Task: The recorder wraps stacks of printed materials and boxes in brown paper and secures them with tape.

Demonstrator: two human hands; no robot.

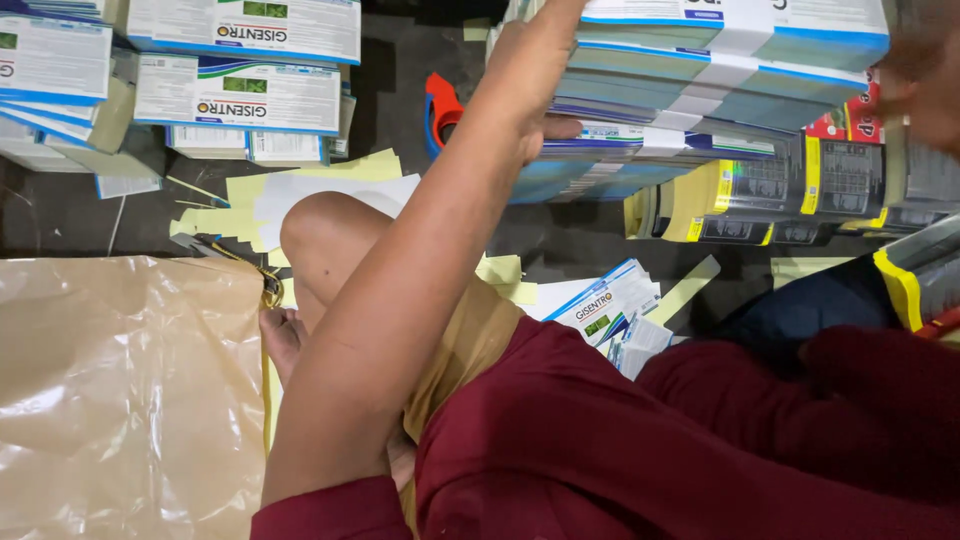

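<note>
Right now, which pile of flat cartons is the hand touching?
The banded blue-and-white pile at top right: the left hand presses its side. The piles at top left lie untouched.

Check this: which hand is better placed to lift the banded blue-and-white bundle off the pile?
Probably left. The left hand already rests against the side of the banded bundle. The right hand is a blur at the frame's right edge, its grip unclear.

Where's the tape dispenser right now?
In the head view the red and blue tape dispenser lies on the dark floor at upper centre, just left of the left hand and the banded stack of flat cartons.
</note>
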